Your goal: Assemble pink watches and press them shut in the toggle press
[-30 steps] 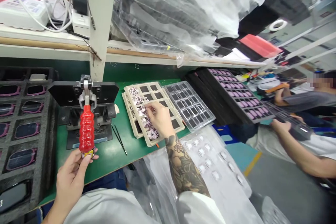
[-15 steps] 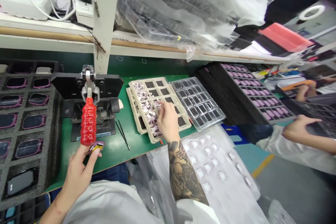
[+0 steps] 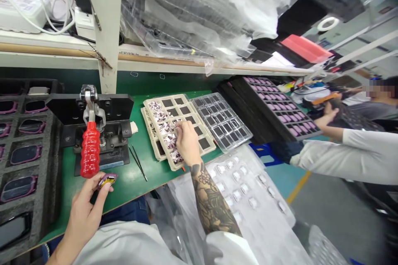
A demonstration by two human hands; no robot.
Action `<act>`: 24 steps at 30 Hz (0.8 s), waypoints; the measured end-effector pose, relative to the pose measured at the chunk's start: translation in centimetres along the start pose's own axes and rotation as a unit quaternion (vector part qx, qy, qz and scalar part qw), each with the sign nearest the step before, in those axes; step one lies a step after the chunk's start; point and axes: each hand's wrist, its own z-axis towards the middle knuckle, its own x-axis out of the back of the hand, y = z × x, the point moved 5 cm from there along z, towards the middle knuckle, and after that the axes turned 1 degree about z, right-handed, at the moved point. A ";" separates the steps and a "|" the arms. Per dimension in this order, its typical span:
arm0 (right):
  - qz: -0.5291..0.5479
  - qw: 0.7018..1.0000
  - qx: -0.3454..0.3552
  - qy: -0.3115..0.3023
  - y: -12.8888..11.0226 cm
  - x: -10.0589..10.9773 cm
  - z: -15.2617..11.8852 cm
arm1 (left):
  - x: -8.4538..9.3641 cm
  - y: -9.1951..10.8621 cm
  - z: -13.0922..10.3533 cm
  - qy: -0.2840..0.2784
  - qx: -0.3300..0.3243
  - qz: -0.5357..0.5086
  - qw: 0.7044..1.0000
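My left hand pinches a purple-rimmed smartwatch case between thumb and fingers; yellow and metallic parts show inside it. The case is just below the red handle of a black toggle-clamp press. My right hand is over a beige compartment tray, its fingers drawn together at a pile of small shiny foil-like pieces. Whatever sits between these fingertips is too small to make out. A pair of black tweezers lies on the green table between the press and the tray.
A grey foam tray of purple-rimmed watches stands at left. Right of the beige tray are a clear plastic tray and a black tray of purple pieces. A shelf runs above. A co-worker's arm reaches in from the right.
The view has swung to the right, so the bench appears shifted left and more of the co-worker shows. My left hand still holds the watch case; my right hand stays at the foil-like pieces.
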 end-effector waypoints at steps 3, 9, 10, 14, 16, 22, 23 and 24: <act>-0.011 1.000 0.013 -0.023 0.0 -0.5 -0.1 | 0.1 -0.2 0.0 0.002 -0.004 0.006 1.000; -0.020 0.996 0.019 -0.081 0.3 1.1 0.0 | 0.0 0.0 0.2 -0.009 -0.016 0.013 1.000; -0.014 0.997 0.018 -0.080 0.0 1.8 0.0 | 0.0 0.3 0.3 -0.007 -0.017 0.015 1.000; 0.142 0.990 0.007 0.010 -3.8 4.0 -1.3 | -0.2 2.8 0.8 -0.007 -0.013 0.043 0.999; 0.275 0.961 -0.016 0.033 -6.6 3.4 -2.8 | -0.5 4.6 1.1 -0.020 -0.026 0.051 0.998; 0.534 0.839 -0.046 -0.094 -15.6 -2.9 -7.9 | -1.1 7.8 1.6 -0.049 -0.059 0.019 0.997; 0.550 0.828 -0.046 -0.099 -16.4 -3.5 -8.5 | -1.1 7.9 1.5 -0.043 -0.059 0.015 0.997; 0.558 0.822 -0.047 -0.099 -17.0 -4.1 -8.9 | -1.0 7.8 1.4 -0.036 -0.059 0.012 0.998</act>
